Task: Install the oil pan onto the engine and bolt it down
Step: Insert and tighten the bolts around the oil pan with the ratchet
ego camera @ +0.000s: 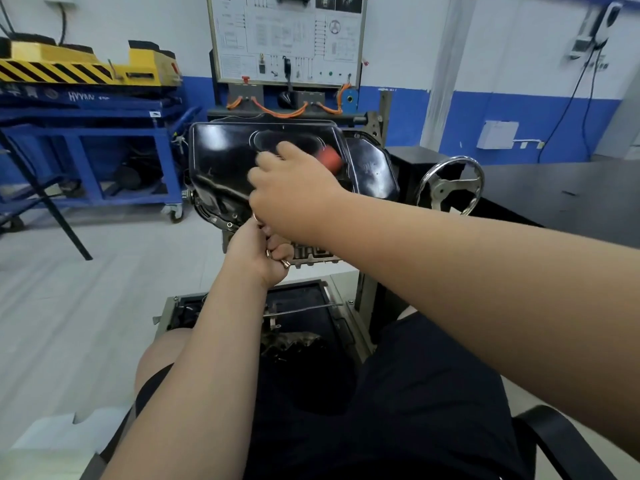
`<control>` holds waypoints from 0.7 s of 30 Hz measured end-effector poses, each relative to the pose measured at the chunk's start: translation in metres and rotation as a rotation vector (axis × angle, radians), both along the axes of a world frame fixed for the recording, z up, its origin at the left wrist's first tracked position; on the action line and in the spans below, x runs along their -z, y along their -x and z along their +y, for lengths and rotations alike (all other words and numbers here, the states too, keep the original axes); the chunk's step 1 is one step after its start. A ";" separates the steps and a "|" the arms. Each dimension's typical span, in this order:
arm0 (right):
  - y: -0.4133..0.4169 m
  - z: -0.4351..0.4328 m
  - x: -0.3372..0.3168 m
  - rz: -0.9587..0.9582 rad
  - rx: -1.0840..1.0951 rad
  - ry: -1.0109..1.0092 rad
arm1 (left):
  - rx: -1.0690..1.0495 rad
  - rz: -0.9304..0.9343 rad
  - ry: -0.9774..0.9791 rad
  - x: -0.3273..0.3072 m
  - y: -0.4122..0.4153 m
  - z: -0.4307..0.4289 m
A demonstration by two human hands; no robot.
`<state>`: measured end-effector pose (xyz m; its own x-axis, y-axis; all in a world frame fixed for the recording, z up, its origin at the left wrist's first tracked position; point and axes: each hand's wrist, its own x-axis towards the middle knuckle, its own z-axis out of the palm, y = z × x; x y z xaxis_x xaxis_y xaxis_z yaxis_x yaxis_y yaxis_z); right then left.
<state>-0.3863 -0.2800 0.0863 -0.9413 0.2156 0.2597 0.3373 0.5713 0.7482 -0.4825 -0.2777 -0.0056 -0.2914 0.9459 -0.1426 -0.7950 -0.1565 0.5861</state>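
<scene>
Oil pan (221, 154): 1, black and glossy, sitting on the engine (311, 255) with its broad flat face turned up toward the seated person. Of the engine only 1 grey ribbed strip shows, just below both hands.

Hands: 2, both bare, both busy.
- Right hand (291, 188): reaches across the pan's near right part, fingers curled round 1 red-handled tool (330, 159). The handle sticks out past the thumb side and is motion-blurred. The working end is hidden, so I cannot tell the tool type or whether it touches the pan.
- Left hand (256, 254): held at the pan's lower flange edge, directly under the right wrist, fingers closed on copper-coloured bolts (285, 264). 2 are plainly visible poking out between the fingers, with 1 more copper glint at the fingertips near the flange. The total in the fist cannot be counted.

Surroundings:
- 1 chrome handwheel (450, 185) to the right of the pan, apart from both hands.
- 1 dark tray (332, 318) on the floor under the engine, with 1 thin metal rod lying across it.
- 1 blue cart (86, 140) at far left, carrying 1 yellow striped unit.
- 1 wiring board (287, 39) behind the pan, with orange cables (277, 114) looping beneath it.
</scene>
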 end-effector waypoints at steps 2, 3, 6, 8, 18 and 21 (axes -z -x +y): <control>0.002 -0.001 0.001 0.145 0.187 0.280 | -0.003 0.013 -0.008 -0.001 -0.002 -0.003; 0.002 -0.001 0.001 0.212 0.274 0.437 | -0.015 0.031 0.010 -0.003 -0.003 -0.004; 0.000 -0.003 0.001 0.172 0.268 0.378 | -0.006 0.042 0.005 -0.004 -0.004 -0.005; -0.003 -0.002 0.001 0.039 0.093 0.055 | 0.065 -0.022 -0.032 -0.005 -0.001 -0.004; -0.001 -0.006 0.007 0.204 0.332 0.505 | 0.013 0.037 0.121 0.000 0.002 -0.003; -0.002 -0.003 0.008 0.034 0.130 0.158 | 0.088 0.017 0.054 0.004 0.004 -0.003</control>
<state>-0.3840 -0.2829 0.0778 -0.8944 0.3752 0.2437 0.4390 0.6310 0.6396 -0.4861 -0.2808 -0.0095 -0.2105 0.9590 -0.1897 -0.7940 -0.0545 0.6055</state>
